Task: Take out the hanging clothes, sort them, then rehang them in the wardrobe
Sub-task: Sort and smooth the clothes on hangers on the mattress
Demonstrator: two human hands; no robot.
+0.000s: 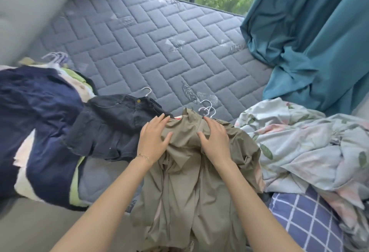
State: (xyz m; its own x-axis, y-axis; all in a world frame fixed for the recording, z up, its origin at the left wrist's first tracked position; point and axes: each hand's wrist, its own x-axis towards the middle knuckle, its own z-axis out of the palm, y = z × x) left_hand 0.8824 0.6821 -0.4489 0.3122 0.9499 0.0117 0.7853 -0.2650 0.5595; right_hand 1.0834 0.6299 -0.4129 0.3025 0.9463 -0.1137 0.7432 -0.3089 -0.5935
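Note:
An olive-khaki garment [191,187] lies on top of a small pile at the mattress's near edge, with white hanger hooks [207,109] sticking out at its top. My left hand [154,138] and my right hand [214,138] both rest flat on its upper part, fingers spread and fairly straight. Left of it lie dark denim shorts [113,123] on a hanger. Further left a navy garment [38,123] tops a pile of clothes with several white hanger hooks [56,56] showing.
The grey quilted mattress [151,51] stretches to the window. Teal curtains [311,37] hang onto its right side. A crumpled floral sheet [303,145] and a blue checked pillow [305,217] lie at the right. A blurred grey shape [26,7] fills the upper left.

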